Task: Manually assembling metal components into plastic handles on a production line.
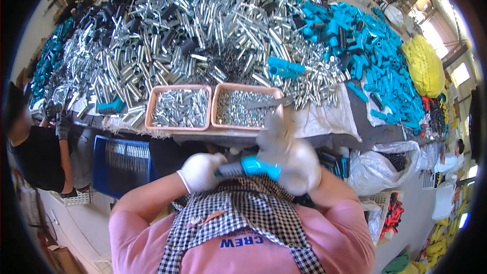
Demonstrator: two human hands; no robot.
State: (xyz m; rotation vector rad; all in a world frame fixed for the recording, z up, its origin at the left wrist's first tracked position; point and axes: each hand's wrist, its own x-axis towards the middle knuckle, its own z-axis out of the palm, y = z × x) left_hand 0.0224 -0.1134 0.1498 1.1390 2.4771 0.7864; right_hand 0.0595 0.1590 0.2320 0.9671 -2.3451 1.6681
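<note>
My left hand (201,172), in a white glove, is closed around the dark end of a teal and black tool housing (258,166) held in front of my apron. At the teal end is my right hand (297,165), also gloved, with grey on its fingers. Motion smears those fingers, so their grip cannot be made out. Above them a flat grey metal strip (266,102) lies across a pink tray (217,122) of small metal parts; whether my right hand touches it is unclear. Beside it stands another pink tray (150,116) with short metal pins.
A big heap of metal tubes and rods (147,50) covers the table, with teal housings (375,71) on the right. Below the edge are a blue crate (96,162) and a white sack (375,175). Another person (43,152) works at the left.
</note>
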